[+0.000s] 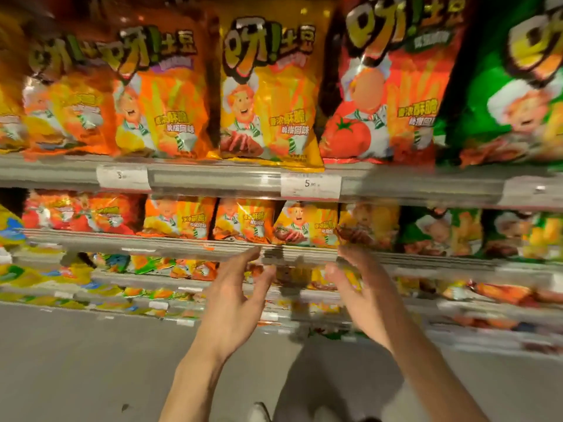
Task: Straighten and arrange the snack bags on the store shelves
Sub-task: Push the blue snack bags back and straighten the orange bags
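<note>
Large snack bags stand on the upper shelf (213, 178): orange (161, 95), yellow (268, 92), red tomato (387, 95) and green (511, 95). Smaller bags of the same kinds line the second shelf (152, 243), among them two yellow bags (306, 223) (368, 223). My left hand (234, 300) is raised just below that shelf's edge, fingers spread, holding nothing. My right hand (359, 287) is beside it with fingers apart, fingertips near the lower corner of the right yellow bag. Blur hides whether it touches the bag.
Price tags (309, 185) hang on the upper shelf rail. Lower shelves (137, 281) hold more small bags in mixed colours. Grey floor (91, 360) lies below, with my shoe (259, 412) at the bottom edge.
</note>
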Demonstrator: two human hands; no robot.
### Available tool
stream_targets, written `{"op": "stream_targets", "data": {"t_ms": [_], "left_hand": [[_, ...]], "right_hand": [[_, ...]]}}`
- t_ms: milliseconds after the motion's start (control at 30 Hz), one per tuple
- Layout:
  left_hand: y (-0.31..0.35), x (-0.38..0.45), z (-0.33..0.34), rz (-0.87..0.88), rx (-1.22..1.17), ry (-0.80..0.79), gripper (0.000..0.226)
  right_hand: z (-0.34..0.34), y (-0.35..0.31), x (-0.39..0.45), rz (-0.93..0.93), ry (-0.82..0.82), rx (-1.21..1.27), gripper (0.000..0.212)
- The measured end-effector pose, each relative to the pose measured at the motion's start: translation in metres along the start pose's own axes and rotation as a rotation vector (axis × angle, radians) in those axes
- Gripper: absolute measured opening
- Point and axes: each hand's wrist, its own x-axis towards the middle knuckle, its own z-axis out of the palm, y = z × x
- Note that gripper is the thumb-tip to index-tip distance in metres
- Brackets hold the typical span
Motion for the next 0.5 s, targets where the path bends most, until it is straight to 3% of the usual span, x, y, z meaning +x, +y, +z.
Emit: {"op": "stream_targets", "data": {"t_ms": [133,267,500], "left_hand": [[0.000,0.021,-0.003,0.142,-0.009,-0.113,0.055],[0.006,0.025,-0.005,0.213,-0.027,-0.190,0.053],[0.033,0.026,-0.009,0.239,-0.098,-0.156,0.039]], "right_hand": [[-0.003,0.002,-0.031,0.074,0.142,-0.060,0.072],[-0.011,0.001,-0.061,0.139,0.315,-0.087,0.064],[-0.051,0.002,-0.073,0.185,0.406,-0.061,0.089]]}}
